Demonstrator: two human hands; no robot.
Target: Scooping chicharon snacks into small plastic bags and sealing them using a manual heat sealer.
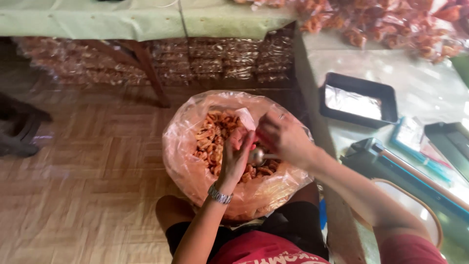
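Note:
A big clear plastic bag (185, 166) full of orange-brown curled snack pieces (210, 139) rests between my knees on the floor. My right hand (286, 137) grips the handle of a metal scoop (256, 156) down inside the bag. My left hand (238, 154), with a metal watch at the wrist, reaches into the bag beside the scoop's bowl; it seems to pinch a small clear bag, but this is hard to tell.
A table (430, 88) on my right carries a black tray (359, 100) lined with foil, a heat sealer (405, 171) and a heap of filled snack packets (391, 22). More stacked packets (220, 61) lie under a green-covered table (122, 22) ahead. The floor is wood-patterned.

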